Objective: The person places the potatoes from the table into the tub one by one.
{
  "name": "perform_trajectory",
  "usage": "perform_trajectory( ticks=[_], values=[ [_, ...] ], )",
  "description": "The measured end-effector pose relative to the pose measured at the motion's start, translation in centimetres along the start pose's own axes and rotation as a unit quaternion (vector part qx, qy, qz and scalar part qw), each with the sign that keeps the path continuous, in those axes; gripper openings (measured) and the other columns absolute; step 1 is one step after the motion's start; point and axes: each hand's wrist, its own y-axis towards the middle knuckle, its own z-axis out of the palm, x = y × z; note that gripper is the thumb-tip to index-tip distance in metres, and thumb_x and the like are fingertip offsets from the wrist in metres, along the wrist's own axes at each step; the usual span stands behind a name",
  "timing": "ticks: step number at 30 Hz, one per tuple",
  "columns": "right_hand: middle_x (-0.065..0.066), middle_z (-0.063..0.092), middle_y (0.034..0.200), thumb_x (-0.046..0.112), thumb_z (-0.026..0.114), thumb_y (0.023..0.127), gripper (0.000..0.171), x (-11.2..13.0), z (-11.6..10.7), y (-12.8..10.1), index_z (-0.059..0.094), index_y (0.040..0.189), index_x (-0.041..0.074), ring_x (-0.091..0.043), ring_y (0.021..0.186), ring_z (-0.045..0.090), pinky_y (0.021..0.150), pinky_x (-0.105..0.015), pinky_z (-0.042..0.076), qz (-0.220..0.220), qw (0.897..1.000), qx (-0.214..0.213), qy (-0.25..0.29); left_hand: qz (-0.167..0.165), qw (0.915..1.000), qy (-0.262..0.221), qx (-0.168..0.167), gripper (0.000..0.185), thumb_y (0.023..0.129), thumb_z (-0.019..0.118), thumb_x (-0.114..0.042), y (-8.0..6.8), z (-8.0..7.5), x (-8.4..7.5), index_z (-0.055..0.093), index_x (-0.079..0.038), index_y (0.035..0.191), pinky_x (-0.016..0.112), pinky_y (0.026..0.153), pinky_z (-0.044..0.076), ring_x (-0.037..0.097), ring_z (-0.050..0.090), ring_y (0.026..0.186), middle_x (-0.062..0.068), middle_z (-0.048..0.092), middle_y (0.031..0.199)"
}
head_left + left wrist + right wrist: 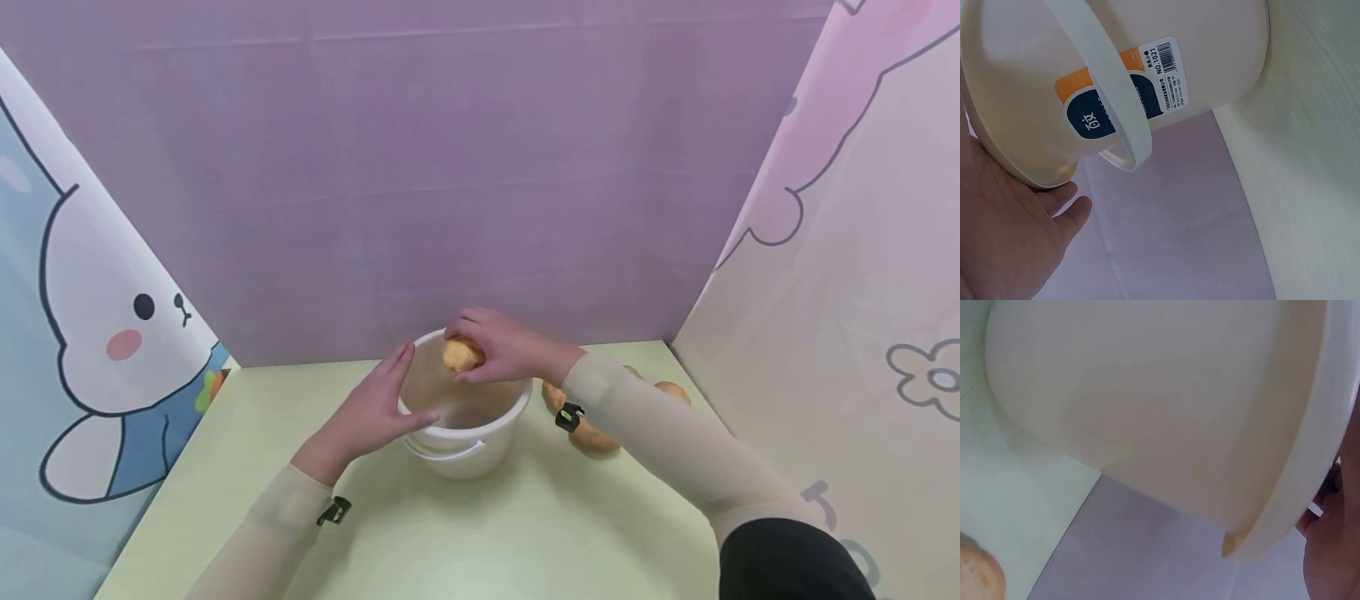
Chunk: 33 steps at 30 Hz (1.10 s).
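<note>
My right hand [510, 346] grips a tan, lumpy potato [462, 356] over the mouth of a white plastic bucket [468, 465]. The potato is out of sight in the right wrist view, where the bucket wall and rim [1310, 450] block most of the scene. At the bucket's left side, my left hand [369, 410] rests against the rim, thumb and fingers spread and fairly straight. A pale handle [1124, 94] hangs down across a label [1169, 72] on the bucket's outer wall. The visible part of the bucket's inside shows bare wall.
Several more potatoes [596, 439] lie on the pale yellow-green table [585, 533] right of the bucket, partly hidden by my right forearm. A purple backdrop [480, 167] rises behind the table, with printed cloth panels [840, 317] at both sides.
</note>
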Motion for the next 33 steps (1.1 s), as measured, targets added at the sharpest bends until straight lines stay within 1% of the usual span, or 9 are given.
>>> perform_trajectory(
  ticks=[6, 12, 14, 20, 25, 33],
  values=[
    [-0.002, 0.063, 0.124, 0.040, 0.097, 0.087, 0.067, -0.1, 0.5, 0.8, 0.068, 0.137, 0.005, -0.017, 0.110, 0.057, 0.093, -0.031, 0.053, 0.012, 0.999, 0.012, 0.029, -0.005, 1.0000, -0.002, 0.003, 0.129, 0.092, 0.075, -0.076, 0.0, 0.0, 0.1, 0.015, 0.003, 0.175, 0.063, 0.130, 0.030, 0.042, 0.022, 0.167, 0.022, 0.014, 0.183],
    [0.000, 0.062, 0.127, 0.046, 0.097, 0.086, 0.068, -0.2, 1.0, 1.6, 0.067, 0.137, 0.011, -0.015, 0.113, 0.057, 0.095, -0.029, 0.053, 0.023, 0.998, 0.028, 0.047, -0.007, 0.9999, -0.007, 0.007, 0.130, 0.092, 0.073, -0.079, 0.0, 0.1, 0.3, 0.014, 0.002, 0.175, 0.060, 0.131, 0.029, 0.039, 0.019, 0.168, 0.019, 0.012, 0.184],
    [0.001, 0.062, 0.127, 0.047, 0.097, 0.086, 0.068, -0.2, 1.2, 1.8, 0.067, 0.136, 0.012, -0.014, 0.112, 0.057, 0.095, -0.028, 0.053, 0.022, 0.998, 0.031, 0.047, -0.006, 0.9999, -0.008, 0.008, 0.130, 0.092, 0.072, -0.080, 0.0, 0.2, 0.4, 0.014, 0.001, 0.176, 0.060, 0.131, 0.029, 0.039, 0.019, 0.168, 0.019, 0.011, 0.184],
    [0.001, 0.062, 0.124, 0.048, 0.097, 0.085, 0.069, -0.4, 1.9, 2.4, 0.068, 0.136, 0.011, -0.014, 0.110, 0.058, 0.093, -0.027, 0.054, 0.010, 0.998, 0.037, 0.044, -0.006, 0.9999, -0.009, 0.005, 0.131, 0.091, 0.069, -0.084, 0.0, 0.2, 0.5, 0.014, -0.001, 0.176, 0.061, 0.131, 0.030, 0.039, 0.020, 0.168, 0.016, 0.011, 0.184],
    [0.003, 0.062, 0.125, 0.048, 0.097, 0.085, 0.069, -0.5, 2.2, 2.7, 0.067, 0.137, 0.012, -0.013, 0.110, 0.058, 0.092, -0.026, 0.054, 0.013, 0.998, 0.047, 0.046, -0.007, 0.9999, -0.004, 0.006, 0.131, 0.091, 0.068, -0.085, 0.0, 0.4, 0.6, 0.013, -0.002, 0.176, 0.060, 0.131, 0.030, 0.038, 0.021, 0.167, 0.016, 0.011, 0.184],
    [0.003, 0.062, 0.127, 0.051, 0.098, 0.084, 0.072, -0.8, 2.9, 3.2, 0.067, 0.137, 0.014, -0.013, 0.112, 0.058, 0.095, -0.027, 0.054, 0.010, 0.998, 0.045, 0.038, -0.006, 1.0000, -0.006, 0.004, 0.130, 0.092, 0.071, -0.081, -0.1, 0.2, 0.5, 0.013, -0.001, 0.176, 0.061, 0.131, 0.030, 0.039, 0.022, 0.167, 0.017, 0.012, 0.184]
  ],
)
